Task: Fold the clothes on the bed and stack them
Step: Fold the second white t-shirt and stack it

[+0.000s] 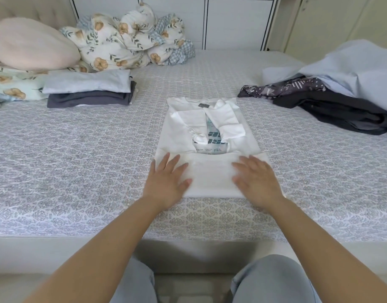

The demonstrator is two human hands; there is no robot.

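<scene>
A white T-shirt (206, 136) with teal lettering lies in the middle of the bed, its sides and sleeves folded inward and its bottom hem turned up. My left hand (167, 181) presses flat on the left end of that turned-up part, fingers spread. My right hand (257, 179) presses flat on its right end. At the far left sits a stack of folded clothes (89, 89), light blue on top of dark grey. A heap of unfolded clothes (332, 101), dark, patterned and light blue, lies at the right.
The bed (79, 154) has a grey patterned sheet. A pink pillow (33, 44) and a bundled floral quilt (131, 38) lie at the back left. White cupboards stand behind the bed. My knees show at the bottom edge.
</scene>
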